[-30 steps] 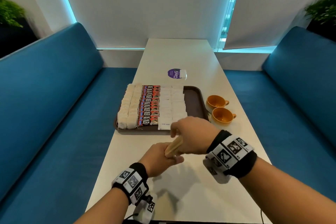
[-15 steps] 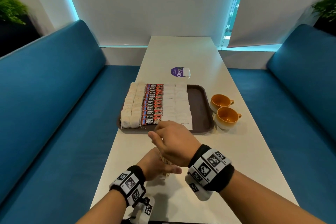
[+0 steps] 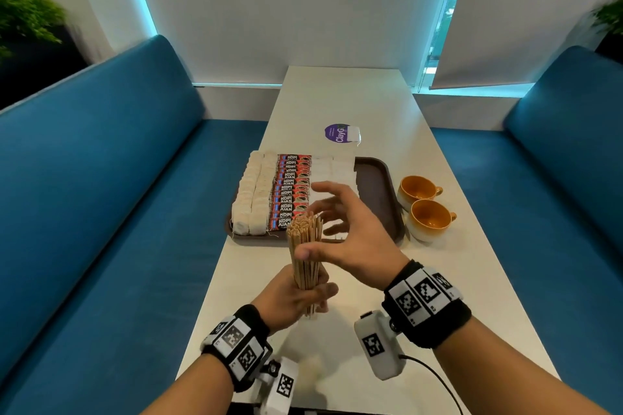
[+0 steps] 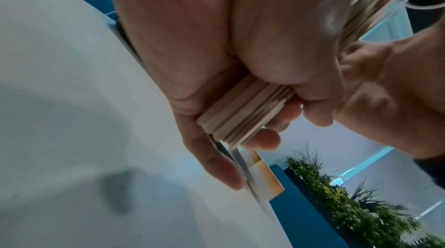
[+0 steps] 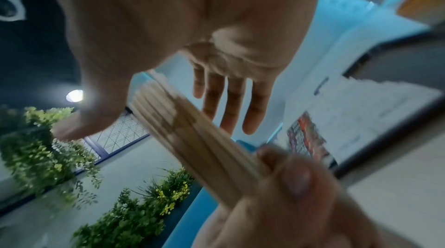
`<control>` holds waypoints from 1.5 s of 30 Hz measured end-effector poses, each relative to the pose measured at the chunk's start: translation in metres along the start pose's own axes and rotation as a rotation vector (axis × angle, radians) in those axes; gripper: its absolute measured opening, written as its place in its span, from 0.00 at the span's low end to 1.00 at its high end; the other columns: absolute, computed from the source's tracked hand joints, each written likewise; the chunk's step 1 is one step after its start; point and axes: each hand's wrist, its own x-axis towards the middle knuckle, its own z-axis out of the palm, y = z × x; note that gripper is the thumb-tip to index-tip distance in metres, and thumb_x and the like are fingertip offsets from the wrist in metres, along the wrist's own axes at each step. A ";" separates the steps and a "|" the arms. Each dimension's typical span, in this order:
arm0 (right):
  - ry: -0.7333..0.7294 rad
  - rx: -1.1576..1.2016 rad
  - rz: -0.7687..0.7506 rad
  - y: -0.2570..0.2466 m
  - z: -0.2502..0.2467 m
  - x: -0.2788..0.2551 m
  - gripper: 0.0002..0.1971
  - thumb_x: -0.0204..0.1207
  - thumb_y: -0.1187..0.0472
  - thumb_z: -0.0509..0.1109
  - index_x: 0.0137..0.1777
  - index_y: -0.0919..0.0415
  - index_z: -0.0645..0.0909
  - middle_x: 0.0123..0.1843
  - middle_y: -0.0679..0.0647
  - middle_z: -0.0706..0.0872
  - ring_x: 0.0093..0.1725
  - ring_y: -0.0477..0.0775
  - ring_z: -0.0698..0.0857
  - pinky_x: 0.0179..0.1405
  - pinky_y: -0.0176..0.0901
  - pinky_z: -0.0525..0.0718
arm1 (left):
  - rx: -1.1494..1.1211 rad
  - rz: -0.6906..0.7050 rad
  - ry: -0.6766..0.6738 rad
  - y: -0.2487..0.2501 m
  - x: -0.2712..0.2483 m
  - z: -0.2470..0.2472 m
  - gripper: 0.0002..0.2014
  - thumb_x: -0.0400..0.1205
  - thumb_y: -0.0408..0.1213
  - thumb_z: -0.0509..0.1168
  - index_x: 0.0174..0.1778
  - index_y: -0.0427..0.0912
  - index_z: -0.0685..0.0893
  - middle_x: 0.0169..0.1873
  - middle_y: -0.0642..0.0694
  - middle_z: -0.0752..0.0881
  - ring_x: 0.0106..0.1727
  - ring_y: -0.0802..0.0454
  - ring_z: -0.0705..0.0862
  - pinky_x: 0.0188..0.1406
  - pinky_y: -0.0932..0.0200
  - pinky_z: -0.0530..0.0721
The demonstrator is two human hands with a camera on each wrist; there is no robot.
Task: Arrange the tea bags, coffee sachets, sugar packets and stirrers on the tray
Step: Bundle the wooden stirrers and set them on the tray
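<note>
My left hand (image 3: 296, 296) grips a thick bundle of wooden stirrers (image 3: 305, 253) by its lower end and holds it upright above the near part of the table. The bundle's bottom ends (image 4: 243, 113) stick out below my curled fingers. My right hand (image 3: 340, 229) is beside the bundle's top, fingers spread and straight; its thumb lies against the stirrers (image 5: 192, 141). Behind them the brown tray (image 3: 377, 192) carries rows of tea bags (image 3: 253, 195), red coffee sachets (image 3: 291, 192) and white sugar packets (image 3: 332, 168). The tray's right strip is bare.
Two orange cups (image 3: 428, 216) stand right of the tray. A purple round sticker with a white packet (image 3: 342, 133) lies beyond the tray. Blue benches (image 3: 101, 195) flank the long white table (image 3: 344, 98). Plants sit in both far corners.
The right hand has let go of the stirrers and opened, fingers now spread. The left hand has turned the bundle upright and raised it. The view has shifted a little.
</note>
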 end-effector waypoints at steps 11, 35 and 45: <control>-0.101 0.252 0.149 0.003 0.023 -0.006 0.23 0.73 0.49 0.80 0.42 0.73 0.81 0.33 0.62 0.87 0.42 0.70 0.91 0.51 0.54 0.92 | 0.142 0.022 -0.019 0.017 -0.002 0.020 0.09 0.77 0.31 0.79 0.45 0.42 0.84 0.34 0.42 0.87 0.31 0.56 0.86 0.31 0.59 0.87; 0.167 0.307 0.160 0.038 0.005 0.036 0.08 0.82 0.58 0.76 0.46 0.60 0.81 0.30 0.48 0.86 0.32 0.49 0.85 0.45 0.52 0.92 | -0.139 -0.137 -0.044 0.053 0.031 0.018 0.20 0.77 0.28 0.78 0.62 0.39 0.80 0.42 0.37 0.90 0.30 0.38 0.88 0.23 0.53 0.84; 0.384 -0.076 0.619 0.092 -0.092 0.155 0.11 0.83 0.56 0.74 0.53 0.62 0.77 0.38 0.59 0.87 0.33 0.57 0.88 0.33 0.49 0.93 | 0.544 -0.060 0.361 0.005 0.051 -0.082 0.09 0.81 0.41 0.75 0.52 0.61 0.86 0.50 0.62 0.86 0.53 0.64 0.84 0.49 0.73 0.79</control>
